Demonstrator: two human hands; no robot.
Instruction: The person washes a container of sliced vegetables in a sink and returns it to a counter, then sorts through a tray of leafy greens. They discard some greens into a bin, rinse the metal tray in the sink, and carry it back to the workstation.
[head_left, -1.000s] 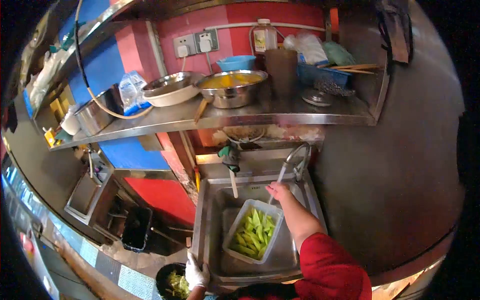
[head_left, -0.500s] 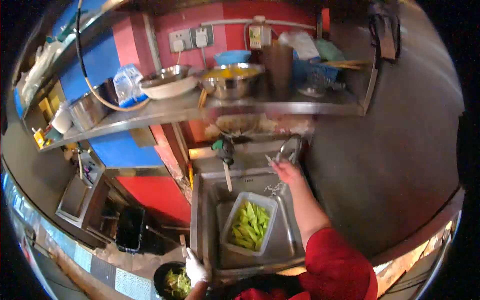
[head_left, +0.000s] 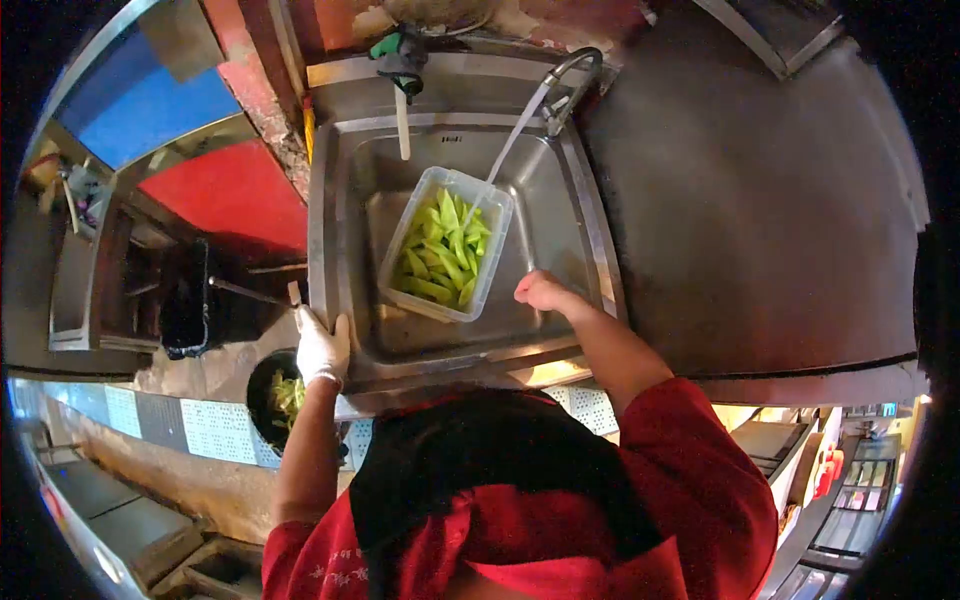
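Note:
A clear plastic tub (head_left: 390, 285) of green vegetable slices (head_left: 440, 260) stands in the metal sink (head_left: 400, 345). From the curved faucet (head_left: 572, 62), a stream of water (head_left: 515, 135) falls into the tub. My bare right hand (head_left: 543, 290) hangs over the right part of the basin, its fingers curled in and nothing showing in them. At the sink's left edge is my white-gloved left hand (head_left: 322, 350), thumb and fingers apart. A pale wooden piece (head_left: 294, 292) lies just beyond its fingertips.
A black bucket (head_left: 258, 400) with vegetable scraps sits below my left hand. A dark bin (head_left: 185, 310) stands further left. Behind the sink hangs a black-and-green object (head_left: 400, 58) beside a pale stick (head_left: 403, 125). A wide metal counter (head_left: 740, 230) adjoins the sink on the right.
My right hand has left the faucet and come back toward me, with its fingers curled. Water now runs into the tub. The camera has tilted down.

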